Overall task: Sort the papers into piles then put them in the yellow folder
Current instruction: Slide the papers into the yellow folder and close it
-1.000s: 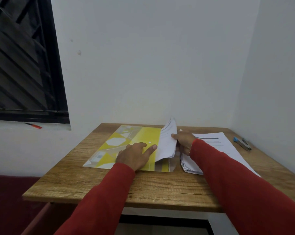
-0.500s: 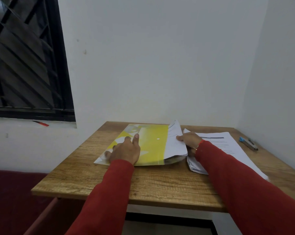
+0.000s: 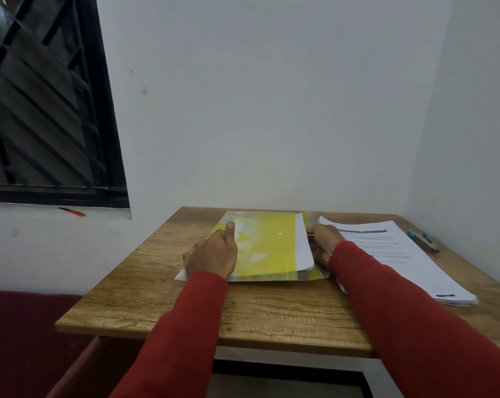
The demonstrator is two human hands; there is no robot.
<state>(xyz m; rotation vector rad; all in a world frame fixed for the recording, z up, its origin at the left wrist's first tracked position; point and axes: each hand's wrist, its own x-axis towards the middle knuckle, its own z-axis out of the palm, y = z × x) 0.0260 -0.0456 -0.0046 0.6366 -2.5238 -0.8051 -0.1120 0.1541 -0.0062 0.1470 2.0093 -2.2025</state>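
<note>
The yellow folder point(image 3: 267, 248) lies flat on the wooden table point(image 3: 260, 308), with a white wad of papers point(image 3: 304, 248) sticking out of its right edge. My left hand point(image 3: 214, 255) rests flat on the folder's left part, thumb pointing away from me. My right hand point(image 3: 323, 244) is at the folder's right edge, fingers against the protruding papers; how they lie is partly hidden. A second pile of printed papers point(image 3: 398, 257) lies to the right, under my right sleeve.
A blue and grey stapler point(image 3: 422, 241) lies near the right wall. A red pen point(image 3: 72, 211) sits on the window sill at the left. White walls close in behind and to the right of the table.
The papers that stood raised in my right hand now lie flat, mostly inside the folder. My left hand slid left across the folder's cover.
</note>
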